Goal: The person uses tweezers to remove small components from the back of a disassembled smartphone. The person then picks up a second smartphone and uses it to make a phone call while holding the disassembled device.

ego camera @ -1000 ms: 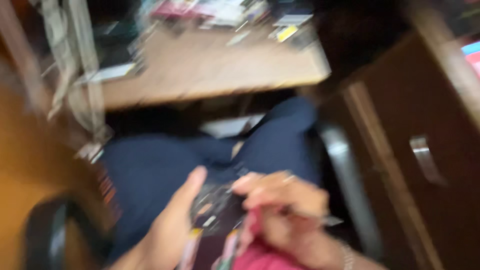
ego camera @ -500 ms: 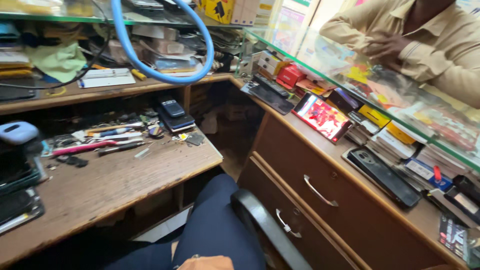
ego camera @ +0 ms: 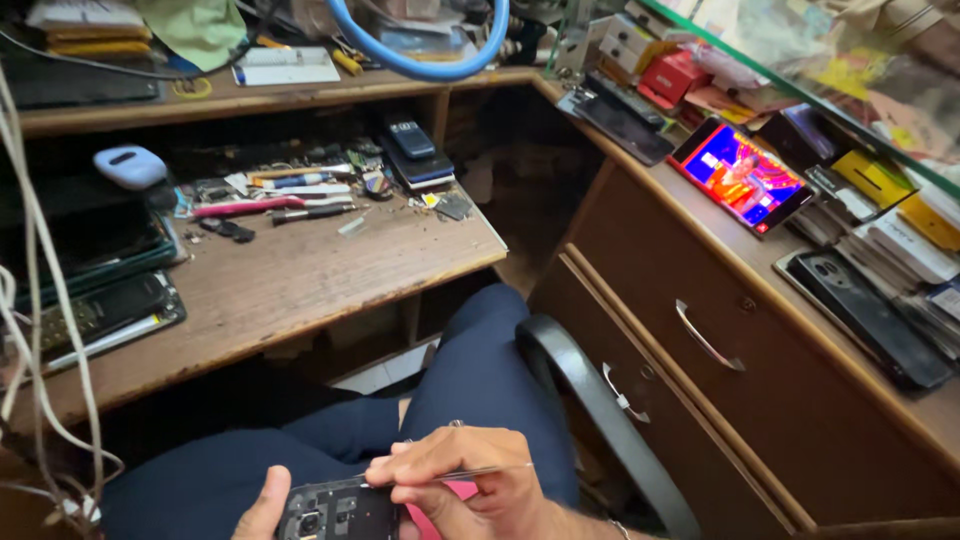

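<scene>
At the bottom of the head view my left hand [ego camera: 262, 510] holds an opened black phone [ego camera: 335, 512] over my lap, its inner boards showing. My right hand [ego camera: 462, 478] pinches thin metal tweezers [ego camera: 490, 470] whose tip rests at the phone's upper edge. Both hands sit above my dark blue trousers [ego camera: 470, 380]. Something pink [ego camera: 455, 492] lies under the right hand.
A worn wooden workbench [ego camera: 290, 280] carries screwdrivers, small parts and phones [ego camera: 412, 150] at its back. Black devices [ego camera: 90, 310] and white cables [ego camera: 40, 300] crowd the left. A wooden drawer counter [ego camera: 720, 350] on the right holds a lit phone [ego camera: 745, 172]. A black chair arm [ego camera: 590, 410] curves beside my leg.
The camera swung up to the counter half a second ago and has tilted back down. My hands with the phone and tweezers are in view again at the bottom.
</scene>
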